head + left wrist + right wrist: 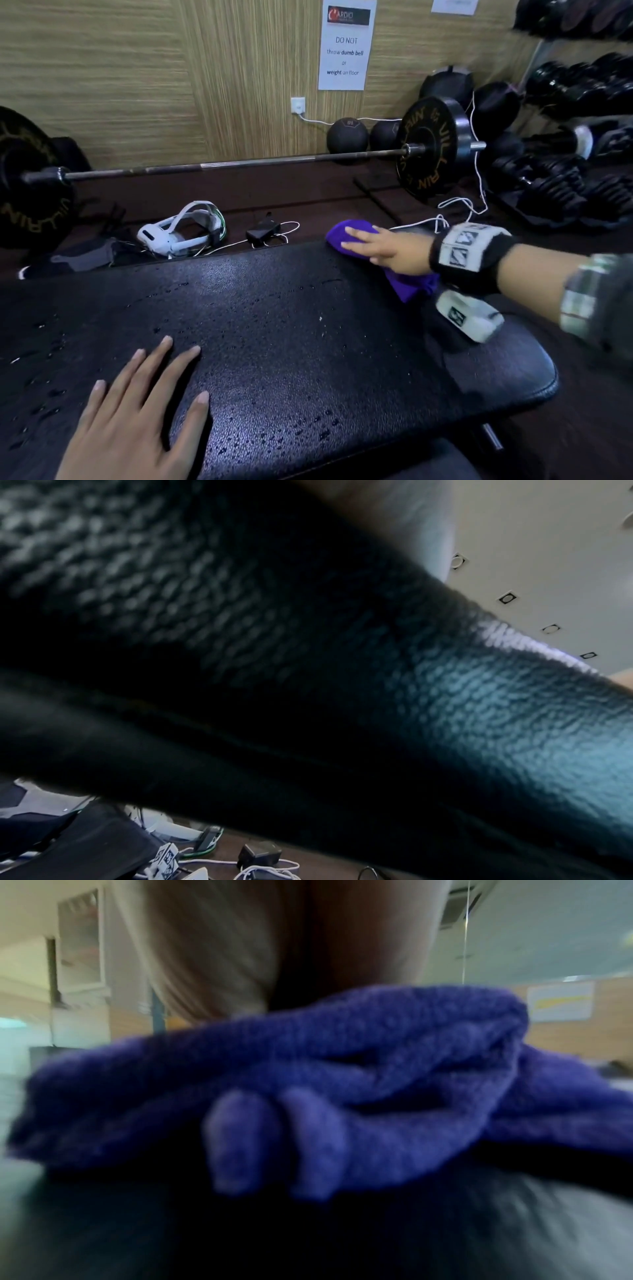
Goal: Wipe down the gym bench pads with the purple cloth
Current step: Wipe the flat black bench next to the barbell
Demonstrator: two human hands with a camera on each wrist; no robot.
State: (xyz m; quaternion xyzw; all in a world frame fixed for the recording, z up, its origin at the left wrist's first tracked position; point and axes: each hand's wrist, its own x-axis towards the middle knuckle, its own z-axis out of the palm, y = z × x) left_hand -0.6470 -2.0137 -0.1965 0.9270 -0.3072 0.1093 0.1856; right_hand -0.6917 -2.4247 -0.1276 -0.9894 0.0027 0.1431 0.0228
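On the bench pad (pixel 274 308), right hand (pixel 390 250) flat atop purple cloth (pixel 349 233) — left hand (pixel 137 411) splayed, well apart

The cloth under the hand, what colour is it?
Purple. The cloth shows best in the head view, pressed on the black bench pad.

Crumpled purple cloth (pixel 352 236) lies at the wet black bench pad's (pixel 274 308) far edge.
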